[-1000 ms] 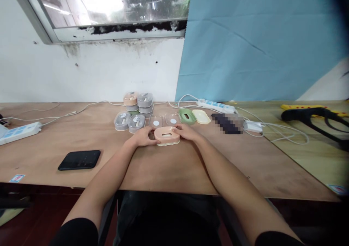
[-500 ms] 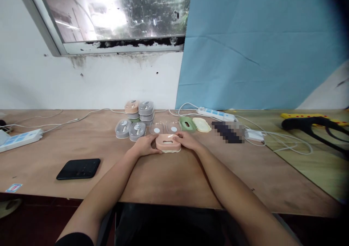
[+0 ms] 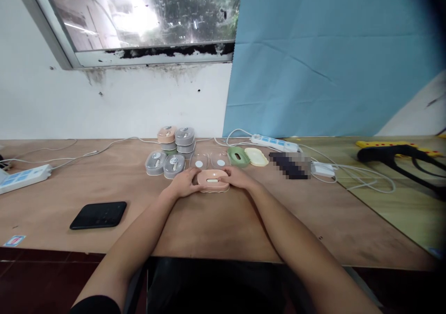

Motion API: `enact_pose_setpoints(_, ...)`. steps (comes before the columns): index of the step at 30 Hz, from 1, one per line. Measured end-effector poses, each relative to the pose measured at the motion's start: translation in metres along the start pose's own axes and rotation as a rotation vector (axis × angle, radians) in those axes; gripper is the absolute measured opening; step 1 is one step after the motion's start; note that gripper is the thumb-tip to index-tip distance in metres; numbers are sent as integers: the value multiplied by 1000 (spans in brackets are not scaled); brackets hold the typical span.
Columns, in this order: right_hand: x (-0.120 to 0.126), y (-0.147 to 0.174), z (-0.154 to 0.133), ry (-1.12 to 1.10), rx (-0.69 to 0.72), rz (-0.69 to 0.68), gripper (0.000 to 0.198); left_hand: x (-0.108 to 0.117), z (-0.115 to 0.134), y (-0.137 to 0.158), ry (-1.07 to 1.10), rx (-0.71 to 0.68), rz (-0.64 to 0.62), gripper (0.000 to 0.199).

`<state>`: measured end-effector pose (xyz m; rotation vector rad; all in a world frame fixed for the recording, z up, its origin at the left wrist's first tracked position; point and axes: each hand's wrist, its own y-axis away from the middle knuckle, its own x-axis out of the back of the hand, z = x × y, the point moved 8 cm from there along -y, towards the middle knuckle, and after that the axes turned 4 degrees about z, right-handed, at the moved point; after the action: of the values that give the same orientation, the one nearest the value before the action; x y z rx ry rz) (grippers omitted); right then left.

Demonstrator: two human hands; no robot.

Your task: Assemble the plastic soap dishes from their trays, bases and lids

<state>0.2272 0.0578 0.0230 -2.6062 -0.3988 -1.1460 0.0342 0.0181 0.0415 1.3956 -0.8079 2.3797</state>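
Observation:
Between my hands sits a pink oval plastic box (image 3: 213,185) with a slot in its top and a thin pale edge along its lower front. My left hand (image 3: 184,183) grips its left end, thumb along the front. At the right end my right hand (image 3: 239,178) is closed on it, thumb on top near the slot. Just behind stand two clear plastic covers (image 3: 199,160), each with a white round sticker. Right of them lie a green slotted piece (image 3: 240,157) and a cream oval tray (image 3: 257,157).
Behind my left hand are grey lidded boxes (image 3: 155,163) and stacks topped by a pink lidded box (image 3: 166,134). A black phone (image 3: 98,215) lies at left. Power strips (image 3: 275,143) with white cables run along the back. A black-handled object (image 3: 386,155) is far right.
My right thumb has moved inward over the box top toward the slot. Less of the pale edge shows under the box's front. The view has shifted slightly.

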Motion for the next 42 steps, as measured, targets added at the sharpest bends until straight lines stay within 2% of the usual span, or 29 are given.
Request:
enact_pose_setpoints(4, 0, 0, -1, 15, 6, 13, 30, 2, -4, -1, 7, 55, 35, 56)
enact_pose_setpoints(11, 1, 1, -3, 49, 13, 26, 28, 1, -18, -1, 62, 119, 97, 49)
enact_pose_setpoints(17, 2, 2, -5, 26, 22, 25, 27, 18, -23, 2, 115, 209, 344, 44)
enact_pose_setpoints(23, 2, 2, -7, 48, 16, 33, 27, 30, -11, 5, 132, 98, 563, 38)
enact_pose_setpoints(27, 2, 1, -5, 41, 10, 47, 28, 34, -3, 6, 120, 12, 581, 27)
enact_pose_setpoints(30, 2, 2, -5, 43, 13, 54, 28, 39, -3, 9, 132, 11, 607, 25)
enact_pose_setpoints(33, 2, 2, -6, 48, 27, 58, 29, 37, -5, 10, 190, 32, 582, 31)
enact_pose_setpoints(36, 3, 3, -7, 65, 41, 67, 29, 29, -10, 7, 303, 115, 536, 42)
enact_pose_setpoints(42, 1, 1, -3, 69, 22, 74, 31, 8, -24, -2, 748, 371, 475, 54)
